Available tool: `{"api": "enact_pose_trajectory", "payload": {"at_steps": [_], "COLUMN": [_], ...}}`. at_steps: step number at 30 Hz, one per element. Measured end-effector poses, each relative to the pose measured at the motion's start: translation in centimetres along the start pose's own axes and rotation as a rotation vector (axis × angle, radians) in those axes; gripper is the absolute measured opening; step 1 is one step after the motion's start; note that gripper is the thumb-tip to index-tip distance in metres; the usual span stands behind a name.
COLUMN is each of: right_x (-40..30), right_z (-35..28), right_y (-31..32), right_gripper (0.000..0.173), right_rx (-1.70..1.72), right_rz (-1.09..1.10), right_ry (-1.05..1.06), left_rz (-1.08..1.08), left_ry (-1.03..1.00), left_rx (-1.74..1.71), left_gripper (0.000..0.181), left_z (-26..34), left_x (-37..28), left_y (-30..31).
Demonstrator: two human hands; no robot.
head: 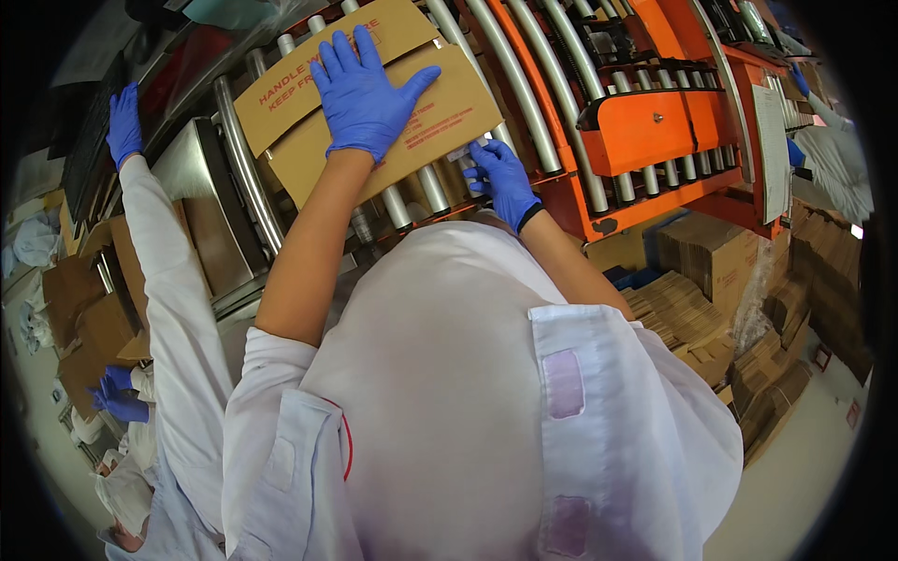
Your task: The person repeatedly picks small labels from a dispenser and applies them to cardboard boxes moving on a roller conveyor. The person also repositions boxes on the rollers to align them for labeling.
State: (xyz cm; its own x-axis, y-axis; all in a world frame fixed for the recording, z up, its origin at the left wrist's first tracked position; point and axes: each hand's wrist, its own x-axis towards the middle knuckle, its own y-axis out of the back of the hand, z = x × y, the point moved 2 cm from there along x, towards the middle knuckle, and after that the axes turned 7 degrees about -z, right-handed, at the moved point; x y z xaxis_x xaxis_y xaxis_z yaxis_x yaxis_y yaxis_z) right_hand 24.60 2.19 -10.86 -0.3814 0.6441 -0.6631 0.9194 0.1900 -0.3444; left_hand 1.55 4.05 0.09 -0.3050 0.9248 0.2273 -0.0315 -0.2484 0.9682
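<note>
A cardboard carton [435, 91] with red printing lies on the roller conveyor, its two top flaps folded down over each other. My left hand [365, 102], in a blue glove, presses flat on the flaps with the fingers spread. At the carton's near right corner, my right hand [506, 181], also gloved in blue, has its fingers bent around a small whitish label [459, 152] against the side. Part of that label is hidden behind the fingers and the carton's edge.
Metal rollers [431, 189] run under the carton towards an orange carton-sealing machine [652, 133] at right. A stainless-steel platform [203, 210] stands at left. A co-worker's gloved hand [126, 123] reaches past it. Stacks of flat cardboard [673, 308] lie at lower right.
</note>
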Motion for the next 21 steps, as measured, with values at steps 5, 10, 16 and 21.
{"api": "enact_pose_trajectory", "payload": {"at_steps": [5, 10, 16, 21], "right_x": [-1.1, -2.5, -7.8, -0.5], "right_z": [-1.3, -1.9, -2.4, -0.2], "right_y": [-0.1, 0.4, 4.4, 2.2], "right_gripper": [0.041, 0.024, 0.018, 0.021], "right_rx": [-0.118, -0.11, -0.12, -0.17], "right_rz": [0.013, -0.076, -0.333, -0.13], "right_ry": [-0.073, -0.047, 0.139, 0.232], "left_rz": [0.013, -0.014, -0.032, -0.051], "left_ry": [-0.004, 0.031, 0.045, 0.02], "left_rx": [0.015, -0.007, -0.007, -0.021], "left_gripper": [0.117, 0.116, 0.115, 0.115], "left_z": [-0.1, 0.2, 0.1, 0.5], "left_x": [0.4, 0.3, -0.1, 0.4], "left_y": [-0.3, 0.1, 0.2, 0.4]}}
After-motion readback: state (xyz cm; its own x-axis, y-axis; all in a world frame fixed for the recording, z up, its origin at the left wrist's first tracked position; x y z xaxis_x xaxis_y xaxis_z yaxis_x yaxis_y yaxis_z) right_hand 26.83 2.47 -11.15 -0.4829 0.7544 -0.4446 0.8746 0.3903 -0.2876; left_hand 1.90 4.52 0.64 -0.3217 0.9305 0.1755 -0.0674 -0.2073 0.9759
